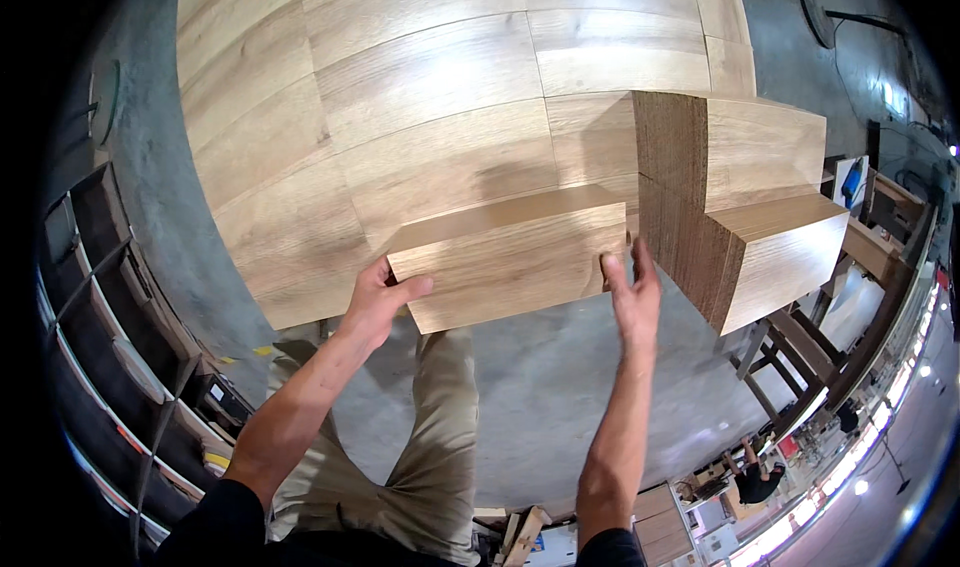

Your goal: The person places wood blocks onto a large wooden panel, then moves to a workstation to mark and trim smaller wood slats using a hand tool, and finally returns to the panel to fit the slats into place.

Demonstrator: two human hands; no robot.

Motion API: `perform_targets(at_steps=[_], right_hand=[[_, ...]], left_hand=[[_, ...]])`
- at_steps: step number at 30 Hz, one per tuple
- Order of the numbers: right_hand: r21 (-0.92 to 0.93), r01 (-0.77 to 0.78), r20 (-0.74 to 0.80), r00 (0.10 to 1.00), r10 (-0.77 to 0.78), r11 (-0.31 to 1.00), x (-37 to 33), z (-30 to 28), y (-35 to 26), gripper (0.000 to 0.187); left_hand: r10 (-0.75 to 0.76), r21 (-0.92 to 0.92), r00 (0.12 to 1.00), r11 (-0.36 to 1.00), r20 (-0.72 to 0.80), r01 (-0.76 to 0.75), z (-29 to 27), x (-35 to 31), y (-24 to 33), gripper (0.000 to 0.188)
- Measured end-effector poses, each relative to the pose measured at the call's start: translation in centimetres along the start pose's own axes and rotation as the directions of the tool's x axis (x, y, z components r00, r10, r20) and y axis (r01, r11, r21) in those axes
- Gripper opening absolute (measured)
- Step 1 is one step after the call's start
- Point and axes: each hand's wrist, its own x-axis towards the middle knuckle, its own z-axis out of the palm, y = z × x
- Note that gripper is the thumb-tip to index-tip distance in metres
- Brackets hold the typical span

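Note:
Between my two hands is a stack of light wood-grain planks (510, 267), held crosswise above the near edge of a wide wood-grain surface. At its left end my left hand (385, 292) grips, thumb on top and fingers out of sight underneath. My right hand (635, 282) closes on the right end, its thumb on the top face and its fingers along the end. Just right of that hand rises a tall stepped stack of matching planks (770, 162), with many thin layers showing on its side.
The wood-grain surface (430, 77) of laid panels stretches away in front. Racks with dark compartments (110, 297) line the left. Grey concrete floor (540, 397) lies below. Wooden frames (790, 357) stand at the right, and another person (760, 482) is farther off at lower right.

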Motion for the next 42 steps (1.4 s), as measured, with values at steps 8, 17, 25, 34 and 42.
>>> perform_targets(at_steps=[8, 17, 25, 34, 42], right_hand=[[0.898, -0.245, 0.124, 0.938, 0.325, 0.365, -3.6, 3.3, 2.7, 0.066], [0.916, -0.199, 0.101, 0.954, 0.282, 0.348, -0.4, 1.5, 2.6, 0.064], [0.916, -0.199, 0.086, 0.946, 0.313, 0.348, 0.1, 0.8, 3.0, 0.059], [0.911, -0.224, 0.079, 0.920, 0.385, 0.348, 0.3, 0.7, 2.6, 0.054], [0.905, -0.121, -0.006, 0.955, 0.297, 0.407, 0.7, 1.4, 2.6, 0.053]], left_hand=[[-0.014, -0.101, 0.999, 0.995, 0.037, 0.018, 2.7, -0.2, 0.6, 0.042], [-0.038, -0.083, 0.999, 0.996, 0.002, 0.038, 6.2, 1.4, 0.5, 0.043], [0.002, -0.082, 1.000, 0.997, 0.024, 0.000, 7.1, 1.5, 0.7, 0.040], [-0.015, -0.100, 0.999, 0.995, 0.029, 0.018, 7.0, 1.6, 0.9, 0.042], [-0.037, -0.075, 0.999, 0.996, 0.033, 0.040, 7.3, 1.7, 0.7, 0.041]])
